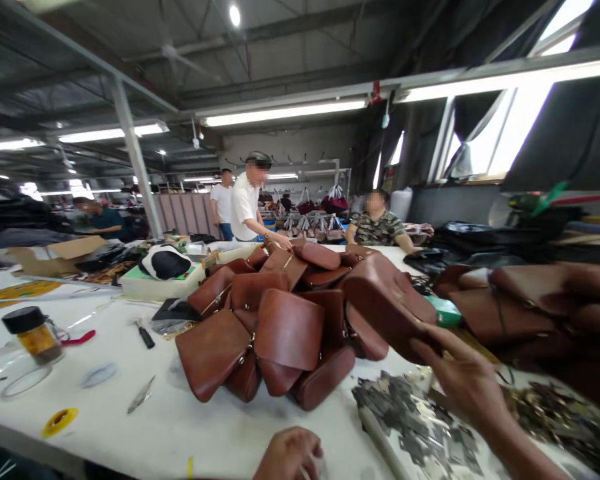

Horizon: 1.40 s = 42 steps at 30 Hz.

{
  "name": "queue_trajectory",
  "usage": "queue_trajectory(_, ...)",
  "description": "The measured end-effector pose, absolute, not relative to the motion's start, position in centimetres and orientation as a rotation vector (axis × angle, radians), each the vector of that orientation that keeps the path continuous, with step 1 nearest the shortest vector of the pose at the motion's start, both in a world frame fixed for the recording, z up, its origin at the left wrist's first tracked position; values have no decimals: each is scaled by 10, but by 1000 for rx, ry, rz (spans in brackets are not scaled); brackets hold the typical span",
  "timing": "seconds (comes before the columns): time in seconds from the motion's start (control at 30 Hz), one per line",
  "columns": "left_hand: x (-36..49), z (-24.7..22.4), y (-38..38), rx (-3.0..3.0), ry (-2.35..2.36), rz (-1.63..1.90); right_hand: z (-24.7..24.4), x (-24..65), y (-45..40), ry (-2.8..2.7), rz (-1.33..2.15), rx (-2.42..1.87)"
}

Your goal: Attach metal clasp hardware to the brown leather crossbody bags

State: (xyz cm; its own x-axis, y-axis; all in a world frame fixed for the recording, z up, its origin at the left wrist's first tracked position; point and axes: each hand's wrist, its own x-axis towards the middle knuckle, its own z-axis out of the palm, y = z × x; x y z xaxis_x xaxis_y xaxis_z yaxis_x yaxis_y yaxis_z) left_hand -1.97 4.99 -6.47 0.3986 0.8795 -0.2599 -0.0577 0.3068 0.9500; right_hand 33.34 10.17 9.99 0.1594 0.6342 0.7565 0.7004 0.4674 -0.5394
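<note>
My right hand (463, 373) grips the lower edge of a brown leather bag (380, 300), which is tilted and raised at the right side of a heap of similar brown bags (290, 327). Near the table's front edge is my left hand (293, 453), its fingers curled; whether something small is between them is too unclear to tell. Below the raised bag lies a pile of flat grey metal pieces (415, 417).
More brown bags (520, 307) lie at the right, above small brass-coloured parts (560, 417). A jar (33, 337), yellow tape roll (60, 422) and dark-handled tool (144, 333) are on the left. Several people are beyond the table; one person's hand (280, 241) reaches the heap.
</note>
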Motion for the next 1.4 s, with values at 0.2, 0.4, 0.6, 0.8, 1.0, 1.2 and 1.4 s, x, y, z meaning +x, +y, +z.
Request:
queue_trajectory(0.2, -51, 6, 39, 834, 634, 1222, 35, 257, -8, -2211, -268, -892)
queue_trajectory(0.4, -57, 32, 15, 1077, 1017, 1222, -37, 239, -47, -2181, -164, -875)
queue_trajectory(0.6, -49, 20, 10, 1175, 1094, 1261, -52, 235, -47, -2139, -187, -917)
queue_trajectory(0.8, -59, 18, 45, 1367, 1233, 1181, -40, 234, -58, -2065, 20, -1056)
queue_trajectory(1.0, -83, 5, 64, 1326, 1345, 1061, -36, 293, -75, -1859, 133, -1224)
queue_trajectory(1.2, -96, -10, 57, 1380, 1406, 1029, -48, 374, -96, -1506, 221, -1661)
queue_trajectory(1.4, -103, -30, 27, 1351, 1591, 1206, -67, 408, -121, -1059, 354, -1953)
